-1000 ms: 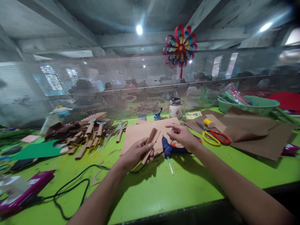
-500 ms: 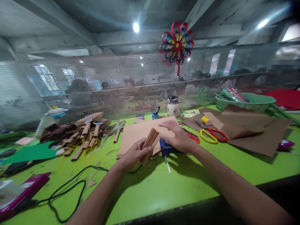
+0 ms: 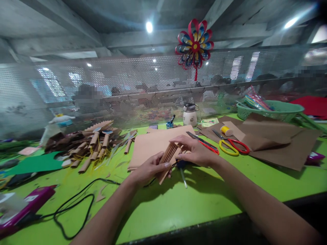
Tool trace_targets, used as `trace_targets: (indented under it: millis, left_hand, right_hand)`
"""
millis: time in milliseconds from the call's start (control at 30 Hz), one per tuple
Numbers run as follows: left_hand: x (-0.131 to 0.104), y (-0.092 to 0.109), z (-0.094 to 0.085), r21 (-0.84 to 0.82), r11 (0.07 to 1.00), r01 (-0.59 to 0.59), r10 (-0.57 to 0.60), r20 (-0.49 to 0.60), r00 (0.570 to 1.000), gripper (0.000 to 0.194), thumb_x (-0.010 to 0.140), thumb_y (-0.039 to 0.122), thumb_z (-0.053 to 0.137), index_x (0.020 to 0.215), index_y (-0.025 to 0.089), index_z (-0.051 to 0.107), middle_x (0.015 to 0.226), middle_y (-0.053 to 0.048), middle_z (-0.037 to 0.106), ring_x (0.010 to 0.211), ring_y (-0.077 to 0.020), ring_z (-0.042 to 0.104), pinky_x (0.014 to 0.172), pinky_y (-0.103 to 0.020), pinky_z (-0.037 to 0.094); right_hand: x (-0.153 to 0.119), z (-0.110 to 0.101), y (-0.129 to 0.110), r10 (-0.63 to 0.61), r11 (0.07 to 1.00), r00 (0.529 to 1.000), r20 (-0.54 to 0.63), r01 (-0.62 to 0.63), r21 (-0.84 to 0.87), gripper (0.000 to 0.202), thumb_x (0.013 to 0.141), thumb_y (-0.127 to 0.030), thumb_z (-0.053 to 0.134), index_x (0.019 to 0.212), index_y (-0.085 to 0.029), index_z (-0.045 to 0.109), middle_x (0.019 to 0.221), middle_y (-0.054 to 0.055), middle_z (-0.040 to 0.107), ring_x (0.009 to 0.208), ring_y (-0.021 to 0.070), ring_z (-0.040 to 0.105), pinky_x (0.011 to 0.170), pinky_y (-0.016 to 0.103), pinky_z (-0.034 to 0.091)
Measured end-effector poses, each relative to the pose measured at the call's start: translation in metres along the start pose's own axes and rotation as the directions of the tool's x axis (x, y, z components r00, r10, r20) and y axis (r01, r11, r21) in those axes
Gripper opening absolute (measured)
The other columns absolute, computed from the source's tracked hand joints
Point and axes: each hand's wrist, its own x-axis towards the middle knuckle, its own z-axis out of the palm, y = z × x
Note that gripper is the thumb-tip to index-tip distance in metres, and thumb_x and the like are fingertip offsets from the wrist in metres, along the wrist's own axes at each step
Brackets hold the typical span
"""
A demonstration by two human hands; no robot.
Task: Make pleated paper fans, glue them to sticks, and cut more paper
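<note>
Right hand (image 3: 192, 149) apparently reached pleated paper (image 3: 169, 155).

Bare forearms reaching forward, hands (image 3: 171, 158) close together, fingers bent

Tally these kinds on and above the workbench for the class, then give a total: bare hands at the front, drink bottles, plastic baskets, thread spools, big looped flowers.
Bare hands: 2 (left hand, right hand)
Drink bottle: 1
Green basket: 1
Yellow spool: 1
Looped flower: 1
Total: 6

Looks like a craft workshop, from the pleated paper (image 3: 169, 155), scissors (image 3: 228, 139), 1 yellow thread spool (image 3: 226, 130) and bare concrete beams (image 3: 61, 21).
</note>
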Motion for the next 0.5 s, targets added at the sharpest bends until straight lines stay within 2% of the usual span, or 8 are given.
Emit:
trace_targets:
  millis: [133, 267, 400, 500]
  left_hand:
    - [0.0020, -0.0049, -0.0007, -0.056, 0.998, 0.001, -0.001, 0.000, 1.000, 0.045, 0.085, 0.033, 0.067, 0.124, 0.018, 0.050, 0.094, -0.006, 0.062, 0.077, -0.0157, 0.062, 0.071, -0.029, 0.050]
    - [0.0016, -0.0083, -0.0004, -0.177, 0.984, 0.012, -0.011, 0.003, 1.000, 0.042, 0.085, 0.031, 0.067, 0.123, 0.020, 0.053, 0.096, -0.006, 0.061, 0.076, -0.0160, 0.063, 0.068, -0.030, 0.052]
    - [0.0002, -0.0082, 0.0008, -0.285, 0.957, 0.050, -0.036, 0.055, 0.998, 0.034, 0.086, 0.031, 0.065, 0.117, 0.020, 0.060, 0.094, -0.007, 0.060, 0.077, -0.0179, 0.064, 0.069, -0.033, 0.054]
    - [0.0011, -0.0086, 0.0010, -0.283, 0.959, 0.024, -0.012, 0.043, 0.999, 0.033, 0.085, 0.031, 0.066, 0.116, 0.020, 0.061, 0.091, -0.007, 0.061, 0.077, -0.0183, 0.064, 0.071, -0.034, 0.053]
  right_hand:
    - [0.0000, 0.0020, 0.0033, 0.046, 0.996, 0.999, -0.011, -0.045, 0.081, 0.053, 0.078, -0.014, 0.067, 0.129, -0.028, 0.058, 0.126, 0.008, 0.056, 0.112, 0.0236, 0.056, 0.092, 0.039, 0.051]
    - [0.0008, 0.0065, 0.0045, 0.087, 0.970, 0.996, -0.010, -0.083, 0.229, 0.057, 0.075, -0.015, 0.070, 0.129, -0.025, 0.056, 0.131, 0.009, 0.055, 0.117, 0.0235, 0.055, 0.100, 0.041, 0.048]
    - [0.0011, 0.0088, 0.0036, 0.153, 0.891, 0.987, 0.053, -0.161, 0.425, 0.066, 0.073, -0.019, 0.073, 0.135, -0.022, 0.050, 0.105, 0.007, 0.066, 0.093, 0.0187, 0.064, 0.083, 0.036, 0.055]
    - [0.0008, 0.0070, 0.0041, 0.195, 0.884, 0.980, 0.043, -0.194, 0.425, 0.068, 0.073, -0.020, 0.074, 0.136, -0.021, 0.048, 0.092, 0.004, 0.067, 0.076, 0.0150, 0.063, 0.070, 0.032, 0.056]
